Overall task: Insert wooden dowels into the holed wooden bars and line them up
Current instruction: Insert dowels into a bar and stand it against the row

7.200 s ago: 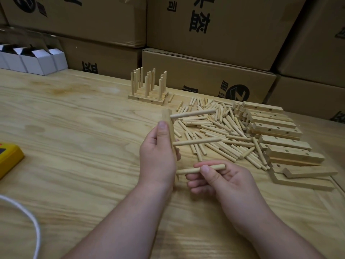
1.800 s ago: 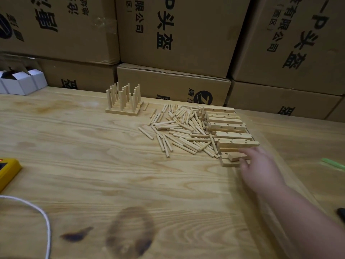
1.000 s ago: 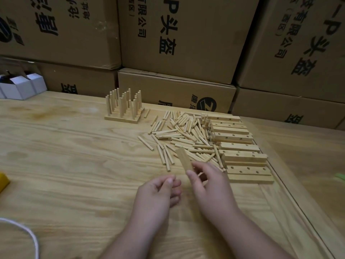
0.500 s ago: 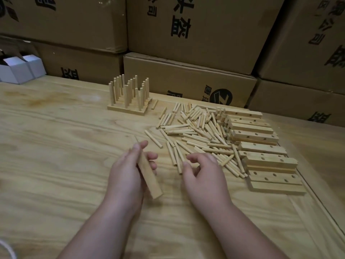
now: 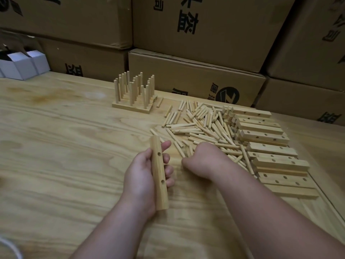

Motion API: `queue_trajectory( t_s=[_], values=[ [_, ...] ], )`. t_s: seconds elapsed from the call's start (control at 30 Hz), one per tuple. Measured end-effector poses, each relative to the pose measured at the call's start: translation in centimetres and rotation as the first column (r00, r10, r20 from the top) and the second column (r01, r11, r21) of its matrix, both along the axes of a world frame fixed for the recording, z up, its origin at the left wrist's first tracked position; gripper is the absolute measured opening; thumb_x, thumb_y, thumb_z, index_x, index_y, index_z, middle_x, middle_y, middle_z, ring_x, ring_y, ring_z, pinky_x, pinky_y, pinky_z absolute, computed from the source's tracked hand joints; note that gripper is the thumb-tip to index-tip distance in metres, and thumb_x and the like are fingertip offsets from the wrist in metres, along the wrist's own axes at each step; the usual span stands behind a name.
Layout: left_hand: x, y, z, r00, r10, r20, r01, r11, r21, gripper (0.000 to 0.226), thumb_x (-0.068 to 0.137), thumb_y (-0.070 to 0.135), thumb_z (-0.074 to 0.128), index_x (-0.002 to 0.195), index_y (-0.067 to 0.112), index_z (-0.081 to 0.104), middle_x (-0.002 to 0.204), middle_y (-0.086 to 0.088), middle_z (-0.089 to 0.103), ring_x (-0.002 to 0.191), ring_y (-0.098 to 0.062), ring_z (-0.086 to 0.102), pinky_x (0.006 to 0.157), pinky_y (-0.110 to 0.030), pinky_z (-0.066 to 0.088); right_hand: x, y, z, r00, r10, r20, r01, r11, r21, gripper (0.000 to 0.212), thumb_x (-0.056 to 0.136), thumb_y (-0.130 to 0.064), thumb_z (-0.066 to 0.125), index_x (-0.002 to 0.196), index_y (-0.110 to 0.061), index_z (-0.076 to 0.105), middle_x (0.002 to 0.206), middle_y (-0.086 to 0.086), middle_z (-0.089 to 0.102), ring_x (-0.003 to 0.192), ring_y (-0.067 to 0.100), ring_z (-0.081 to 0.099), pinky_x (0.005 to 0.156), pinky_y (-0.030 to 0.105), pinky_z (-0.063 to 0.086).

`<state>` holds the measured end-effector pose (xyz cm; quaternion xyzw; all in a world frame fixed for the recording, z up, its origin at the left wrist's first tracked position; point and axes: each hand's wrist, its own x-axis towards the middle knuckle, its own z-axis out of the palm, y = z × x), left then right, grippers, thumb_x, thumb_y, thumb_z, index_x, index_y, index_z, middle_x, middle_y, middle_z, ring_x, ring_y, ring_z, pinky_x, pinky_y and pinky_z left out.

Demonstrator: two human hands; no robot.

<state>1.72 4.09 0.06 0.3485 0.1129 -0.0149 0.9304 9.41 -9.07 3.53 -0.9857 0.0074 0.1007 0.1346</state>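
Hands first, from left to right: the left hand at centre frame grips a holed wooden bar, thumb on its left side and fingers curled round its right, so the bar stands nearly on end with two holes facing the camera and nothing in them. Just right of it the right hand is down at the near edge of the loose dowels, knuckles up and fingers curled under; whether it already pinches a dowel I cannot tell, as the fingertips are hidden.

By my reading this is the start of a fresh bar: one has been taken up and the first dowel is being fetched. The next move calls for a single dowel lifted clear of the heap, turned end-on to a hole and pressed in straight while the left hand steadies the bar.

Upper left of the frame shows small white boxes on the surface. Toward upper centre stand the finished bars, side by side with their dowels upright. Right of the dowel heap, at centre right, lies the stack of unfilled bars.

Cardboard cartons fill the top of the frame. They carry large black printed characters, seen at an angle and partly cut off, which I cannot read with confidence, and one carton at upper centre right bears a round black logo
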Motion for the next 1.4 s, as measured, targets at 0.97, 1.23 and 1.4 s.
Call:
queue_trajectory(
  t_s=[0.97, 1.23, 1.4],
  values=[
    [-1.0, -1.0, 1.2, 0.992, -0.101, 0.078, 0.103, 0.995, -0.016, 0.066, 0.073, -0.007, 0.062, 0.137, 0.008, 0.055, 0.109, -0.015, 0.073, 0.084, -0.020, 0.075, 0.051, -0.023, 0.058, -7.2, -5.6, -3.8, 0.951, -0.256, 0.170, -0.036, 0.458, 0.888, 0.029, 0.106, -0.031, 0.040, 0.086, -0.016, 0.055, 0.066, 0.002, 0.067, 0.046, 0.014, 0.052, 0.040, 0.023, 0.041],
    [-1.1, -1.9, 1.1, 0.999, -0.025, 0.023, 0.019, 0.969, 0.247, 0.043, 0.099, 0.033, 0.051, 0.075, 0.010, 0.078, 0.067, -0.005, 0.063, 0.046, -0.013, 0.058, 0.032, -0.021, 0.042, -7.6, -5.6, -3.8, 0.949, -0.257, 0.184, -0.043, 0.473, 0.880, 0.033, 0.105, -0.032, 0.043, 0.076, -0.024, 0.059, 0.066, 0.007, 0.066, 0.048, 0.014, 0.054, 0.043, 0.023, 0.041],
    [-1.0, -1.6, 1.0, 0.998, 0.056, 0.019, -0.059, 0.975, 0.215, 0.049, 0.100, 0.021, 0.042, 0.058, 0.013, 0.067, 0.060, -0.005, 0.056, 0.038, -0.013, 0.046, 0.029, -0.018, 0.030, -7.3, -5.4, -3.9, 0.943, -0.254, 0.213, -0.053, 0.521, 0.852, 0.029, 0.097, -0.036, 0.049, 0.074, -0.026, 0.061, 0.064, 0.010, 0.066, 0.046, 0.014, 0.054, 0.045, 0.030, 0.045]
  ],
)
